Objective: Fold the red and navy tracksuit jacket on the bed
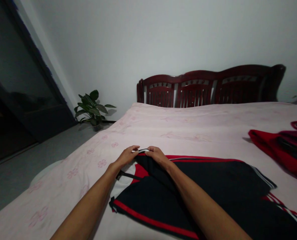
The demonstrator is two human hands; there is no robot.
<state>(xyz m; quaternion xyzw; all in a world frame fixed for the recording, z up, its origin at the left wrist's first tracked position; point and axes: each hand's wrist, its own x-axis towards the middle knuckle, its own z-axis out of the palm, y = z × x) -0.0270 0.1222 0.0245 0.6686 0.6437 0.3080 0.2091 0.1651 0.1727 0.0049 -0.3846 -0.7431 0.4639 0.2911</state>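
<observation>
While both arms stretch out over the bed (188, 126), the left hand (126, 156) and the right hand (157, 155) meet at the far edge of a black garment (213, 186). Left fingers are curled over that edge, closed down on a narrow white-and-black trim (143, 150), thumb tucked low. Right fingers are bent too, knuckles up, pinching the same trim just beside the left hand, so the two hands almost touch. The garment lies spread flat on the pink flowered sheet (93, 156), close to the near side of the bed, running off to the right under the right forearm. Red stripes edge it along the bottom and the top, and a patch of red and white shows under the left wrist where the cloth is turned back. Thin white and red lines cross its right end.

Over on the right, well apart from the hands, a pile of red clothes (276, 146) sits on the sheet. A dark wooden headboard (208, 86) stands against the pale wall at the far end. Down on the floor to the left, a leafy green plant (90, 106) stands beside a dark glass door (18, 93).
</observation>
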